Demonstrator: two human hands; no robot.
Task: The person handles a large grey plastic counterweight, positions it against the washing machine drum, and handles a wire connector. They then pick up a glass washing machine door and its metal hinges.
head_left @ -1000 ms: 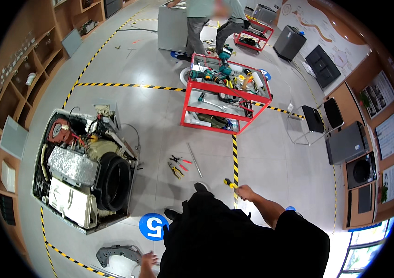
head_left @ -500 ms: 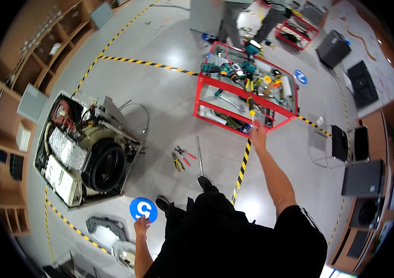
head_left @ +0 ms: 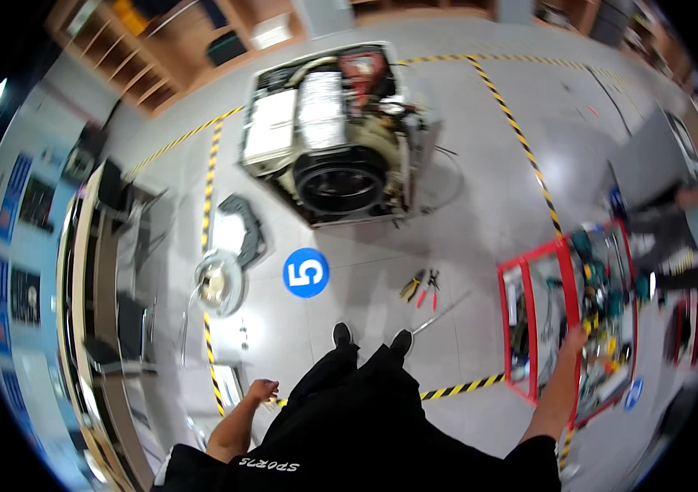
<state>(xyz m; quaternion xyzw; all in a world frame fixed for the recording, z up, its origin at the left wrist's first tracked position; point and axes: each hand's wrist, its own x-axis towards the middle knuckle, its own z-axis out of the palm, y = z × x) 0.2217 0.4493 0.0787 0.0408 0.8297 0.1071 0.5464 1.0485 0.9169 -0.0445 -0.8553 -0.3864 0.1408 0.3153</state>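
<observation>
Your right hand (head_left: 572, 338) is stretched out to the red tool cart (head_left: 566, 328) off to your right, resting at its top tray among the tools, but it's too small and blurry here to tell whether the fingers are closed on anything or just touching. Your left hand (head_left: 262, 390) hangs loose by your hip, fingers lightly curled, holding nothing. The cart is a red steel-framed trolley with open trays, crammed with teal power tools, yellow-handled bits and cables, standing on the grey floor (head_left: 480, 205) just past a black-and-yellow tape line (head_left: 456, 388). I'd guess it's pretty heavy and rigid, and loose stuff in the trays will probably rattle or slide, so grab the frame rail rather than anything in the tray. Pliers (head_left: 421, 287) with red and yellow handles lie on the floor between your shoes (head_left: 369, 338) and the cart, near a blue round floor marker (head_left: 305, 273). Ahead lies a stripped-down washing machine (head_left: 337, 131), drum exposed.
</observation>
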